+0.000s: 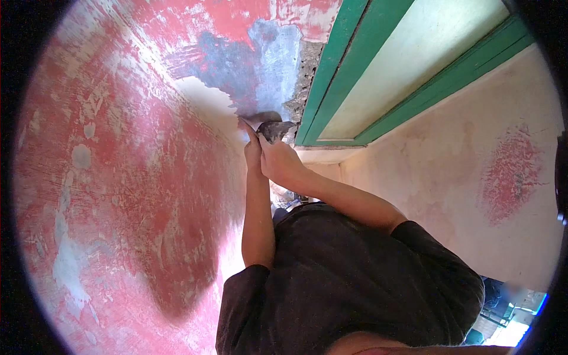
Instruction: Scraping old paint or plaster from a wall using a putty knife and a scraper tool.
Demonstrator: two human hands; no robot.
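Observation:
Both of my hands are close together at the wall beside the door frame. My right hand (282, 162) is closed on a dark, stained scraper blade (276, 130), whose handle is hidden in the fist. My left hand (253, 148) is raised against the right one, and a thin dark edge shows at its fingertips; whether it grips a tool of its own is unclear. Above the hands, the wall has a grey-blue patch (275, 66) and a smooth pale patch (211, 100) within the scraped pink paint.
A green wooden frame (377, 53) with a pale panel stands at upper right, rough bare mortar (307, 80) along its edge. The scraped pink wall (177, 199) is close on the left. A beige wall (426, 164) with a reddish patch lies at right.

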